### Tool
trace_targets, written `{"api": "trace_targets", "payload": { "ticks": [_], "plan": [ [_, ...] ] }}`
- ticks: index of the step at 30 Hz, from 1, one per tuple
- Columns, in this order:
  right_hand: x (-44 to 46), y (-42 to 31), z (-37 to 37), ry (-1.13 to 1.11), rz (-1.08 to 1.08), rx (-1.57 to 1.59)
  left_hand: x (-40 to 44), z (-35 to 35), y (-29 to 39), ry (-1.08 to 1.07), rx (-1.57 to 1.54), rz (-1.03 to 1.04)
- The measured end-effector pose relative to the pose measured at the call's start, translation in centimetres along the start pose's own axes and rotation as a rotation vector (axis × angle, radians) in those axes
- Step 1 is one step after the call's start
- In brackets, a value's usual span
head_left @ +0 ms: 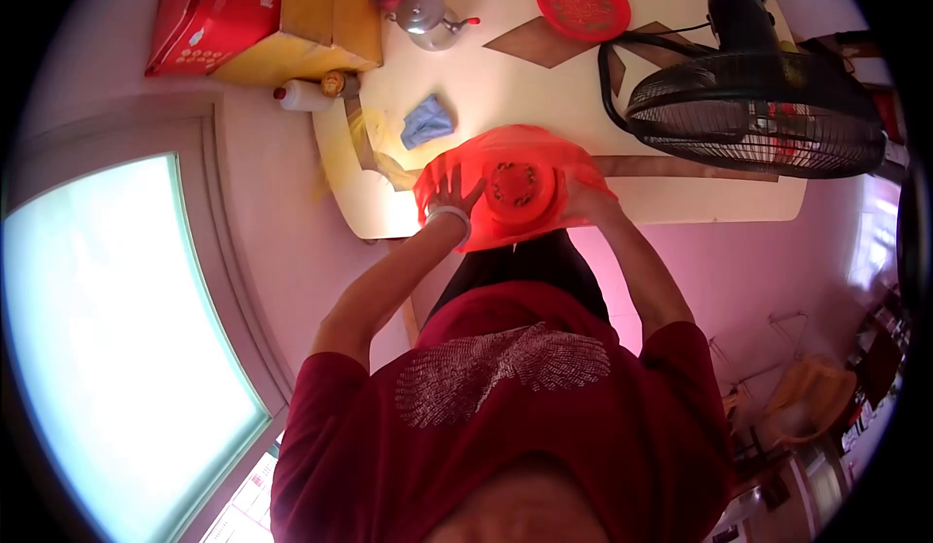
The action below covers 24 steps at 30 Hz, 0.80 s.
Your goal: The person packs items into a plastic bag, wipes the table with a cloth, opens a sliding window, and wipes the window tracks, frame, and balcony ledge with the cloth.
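A thin red plastic bag (515, 145) lies spread at the table's near edge, in front of my body. Within its outline shows a round red dish (525, 188) with a patterned centre. My left hand (454, 196) lies on the left part of the bag, its fingers spread, a pale band round the wrist. At the right side of the dish, my right hand (583, 200) touches the bag; its fingers are partly hidden by the red plastic, so its grip cannot be made out.
The pale table (496, 86) holds a folded blue cloth (427, 121), a metal kettle (428, 20), a red round tray (583, 4) and a black fan (758, 111). Cardboard boxes (330, 18) and a white bottle (303, 95) stand at the left.
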State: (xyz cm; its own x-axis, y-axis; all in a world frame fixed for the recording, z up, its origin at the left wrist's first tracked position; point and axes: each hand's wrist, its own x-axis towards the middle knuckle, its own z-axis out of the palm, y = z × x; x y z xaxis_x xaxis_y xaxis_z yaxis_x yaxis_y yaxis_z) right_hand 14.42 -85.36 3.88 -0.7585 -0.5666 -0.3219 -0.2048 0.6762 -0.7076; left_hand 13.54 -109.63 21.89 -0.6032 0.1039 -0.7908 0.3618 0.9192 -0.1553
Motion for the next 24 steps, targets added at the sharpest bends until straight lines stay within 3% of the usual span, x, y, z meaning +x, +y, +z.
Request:
{"api": "trace_targets", "payload": {
  "ticks": [1,2,5,6,9,12,15,18,21,22,24],
  "plan": [
    [0.1,-0.2,-0.5,-0.028,0.022,-0.027,-0.1,-0.1,-0.1,0.011,-0.005,0.015],
    [0.1,-0.4,-0.9,-0.068,0.056,-0.062,1.8,3.0,-0.3,0.203,0.014,0.01],
    [0.1,-4.8,-5.8,-0.412,0.33,-0.231,-0.1,-2.1,-0.6,0.038,-0.042,0.071],
    [0.4,-5.7,-6.2,-0.521,0.423,-0.285,0.1,-1.7,-0.5,0.164,0.067,0.084],
    [2.0,-7.2,-4.5,-0.298,0.465,-0.316,2.2,-0.8,-0.5,0.223,0.179,0.101],
    [4.3,-7.2,-3.2,0.005,0.397,-0.169,3.1,-1.0,0.2,0.084,0.24,0.043],
    [5.3,-7.4,-2.3,0.061,0.544,-0.15,3.4,-0.9,0.2,0.102,0.194,0.071],
    [7.2,-5.4,-1.7,-0.133,0.656,-0.044,2.8,-0.8,0.3,0.416,0.032,0.04],
    [7.2,-4.4,-0.6,-0.105,0.685,-0.031,3.4,-1.9,-0.1,0.703,-0.138,0.058],
    [7.0,-4.1,-0.3,-0.004,0.636,-0.018,3.6,-2.4,-0.1,0.77,-0.168,0.042],
    [6.5,-3.7,0.6,0.195,0.539,0.008,4.2,-3.8,-0.4,0.665,-0.188,0.036]
  ]
}}
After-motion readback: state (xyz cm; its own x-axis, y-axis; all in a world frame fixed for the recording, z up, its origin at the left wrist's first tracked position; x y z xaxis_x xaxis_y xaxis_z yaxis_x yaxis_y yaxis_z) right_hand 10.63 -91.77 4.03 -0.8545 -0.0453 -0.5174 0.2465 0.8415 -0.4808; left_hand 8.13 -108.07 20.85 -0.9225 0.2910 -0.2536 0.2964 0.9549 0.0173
